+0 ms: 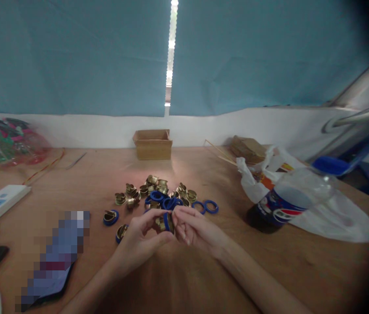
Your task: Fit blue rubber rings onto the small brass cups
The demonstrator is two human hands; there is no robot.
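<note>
My left hand (138, 237) grips a brass-coloured metal fitting (160, 223) between thumb and fingers. Around the fitting's right end is a blue ring (168, 223). The fingers of my right hand (199, 229) are pinched together at the ring's right edge. Just beyond my hands lies a pile of similar brass-coloured fittings (161, 186), with loose blue rings (156, 196) in front of it. Two more blue rings (211, 206) lie to the right. Left of my hands, one fitting with a blue ring (110, 217) rests on the table, and another (121, 233) is partly hidden by my left hand.
A small open cardboard box (153, 146) stands at the back. On the right, a Pepsi bottle (281, 207) leans beside a white plastic bag (335, 222). A blurred-out phone (55, 261) and a white power strip (1, 205) lie left; bagged items (4, 144) sit behind them.
</note>
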